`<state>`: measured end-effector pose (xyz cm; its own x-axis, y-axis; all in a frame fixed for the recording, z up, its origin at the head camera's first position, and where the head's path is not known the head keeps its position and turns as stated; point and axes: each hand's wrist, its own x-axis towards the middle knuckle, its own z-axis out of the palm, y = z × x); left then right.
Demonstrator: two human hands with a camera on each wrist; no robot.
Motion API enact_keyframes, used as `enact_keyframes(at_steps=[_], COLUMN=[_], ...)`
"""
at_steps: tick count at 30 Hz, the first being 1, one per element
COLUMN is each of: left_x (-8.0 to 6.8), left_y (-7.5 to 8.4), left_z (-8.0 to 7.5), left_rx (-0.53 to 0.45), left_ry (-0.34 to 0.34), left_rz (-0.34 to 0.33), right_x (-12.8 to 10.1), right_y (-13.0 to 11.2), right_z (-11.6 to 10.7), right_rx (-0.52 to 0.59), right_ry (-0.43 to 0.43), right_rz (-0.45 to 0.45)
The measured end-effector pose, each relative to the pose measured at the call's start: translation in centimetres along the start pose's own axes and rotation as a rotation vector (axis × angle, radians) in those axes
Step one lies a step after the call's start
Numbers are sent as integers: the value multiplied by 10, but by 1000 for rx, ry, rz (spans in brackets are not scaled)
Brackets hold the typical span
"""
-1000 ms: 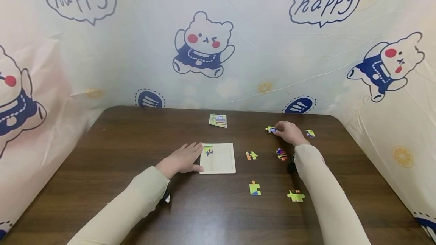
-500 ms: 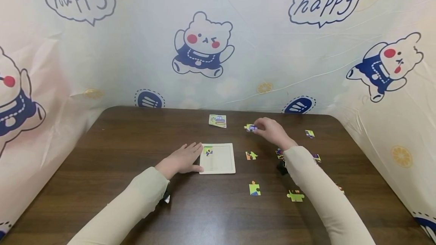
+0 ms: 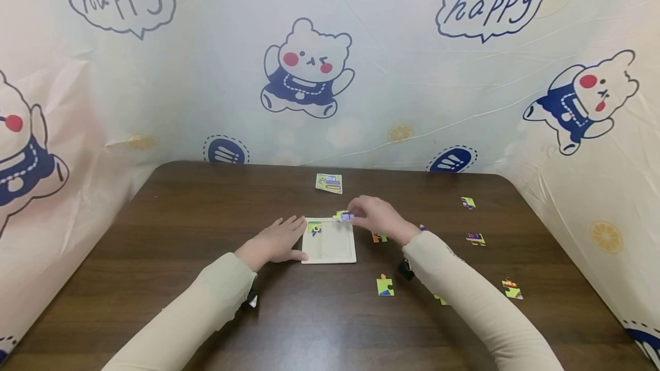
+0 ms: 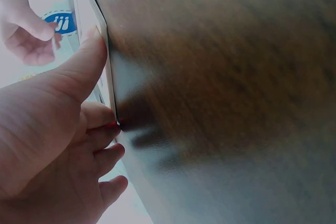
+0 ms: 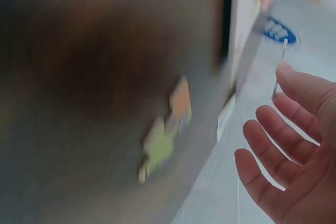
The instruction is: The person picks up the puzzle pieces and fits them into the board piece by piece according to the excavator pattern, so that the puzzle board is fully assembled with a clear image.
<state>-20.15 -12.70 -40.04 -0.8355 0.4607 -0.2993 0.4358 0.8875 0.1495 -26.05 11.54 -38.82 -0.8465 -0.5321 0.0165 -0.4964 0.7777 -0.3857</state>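
Lying around: 7 loose pieces [image 3: 385,286].

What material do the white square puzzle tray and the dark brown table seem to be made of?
The white square puzzle tray looks like matte cardboard or thin board: it is flat with a thin raised rim. The dark brown table seems wood or wood-look laminate: grain streaks and a soft sheen.
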Motion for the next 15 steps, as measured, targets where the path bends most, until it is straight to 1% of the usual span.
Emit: enact_keyframes(at_steps=[3,6,9,15], left_x=[-1,0,0,-1], left_y=[0,-1,-1,0], left_z=[0,0,0,-1], left_rx=[0,1,5,-4], left_ry=[0,-1,-2,-5], left_rz=[3,5,4,-2], right_x=[2,5,8,15], right_y=[-8,-13,-17,-20], right_z=[8,14,17,21], right_rx=[-31,-36,-34,-71], right_ry=[-41,-67,-74,-77], right_rz=[-7,-10,-30,-48])
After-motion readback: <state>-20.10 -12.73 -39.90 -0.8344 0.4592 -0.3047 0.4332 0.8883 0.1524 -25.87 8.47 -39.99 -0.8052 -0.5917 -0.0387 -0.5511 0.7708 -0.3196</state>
